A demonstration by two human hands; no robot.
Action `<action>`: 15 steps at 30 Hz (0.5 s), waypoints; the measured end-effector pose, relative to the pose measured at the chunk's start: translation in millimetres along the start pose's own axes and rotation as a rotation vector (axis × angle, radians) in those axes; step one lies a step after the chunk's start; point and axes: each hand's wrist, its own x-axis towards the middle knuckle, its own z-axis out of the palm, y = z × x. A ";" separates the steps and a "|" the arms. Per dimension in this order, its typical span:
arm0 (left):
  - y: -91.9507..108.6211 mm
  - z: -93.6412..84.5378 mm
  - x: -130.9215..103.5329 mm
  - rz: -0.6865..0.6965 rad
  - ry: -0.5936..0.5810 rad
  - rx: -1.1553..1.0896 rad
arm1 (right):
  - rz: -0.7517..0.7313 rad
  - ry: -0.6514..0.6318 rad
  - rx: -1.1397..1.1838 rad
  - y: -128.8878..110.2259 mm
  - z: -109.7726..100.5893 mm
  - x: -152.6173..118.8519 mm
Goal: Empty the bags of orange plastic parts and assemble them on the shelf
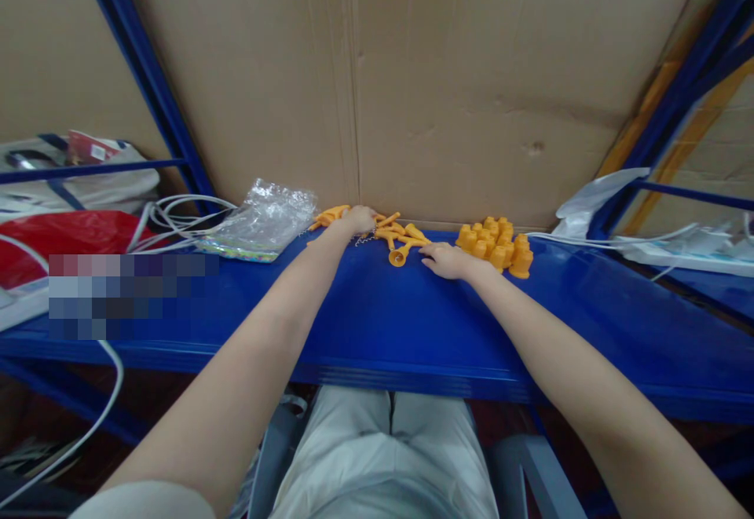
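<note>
My left hand (358,221) reaches to the back of the blue table (400,330), over a loose pile of orange plastic pieces (389,232); its fingers are mostly hidden behind the hand. Small dark springs or chains (365,238) lie beside it. My right hand (444,260) rests on the table at the right end of the pile, fingertips close to an orange piece with a round cup-like end (398,257). Its fingers are slightly apart, and nothing shows in them. Several orange cup-shaped parts (495,243) stand grouped just right of my right hand.
A clear plastic bag (265,217) lies left of the pile, with white cables (170,221) and a red bag (76,240) further left. Cardboard (441,95) rises behind the table between blue metal posts (147,71). White plastic (589,205) is at the right.
</note>
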 end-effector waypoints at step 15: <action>45.9 -13.8 -40.0 0.244 -0.266 0.075 | -0.201 0.087 0.057 -33.9 -13.1 -7.7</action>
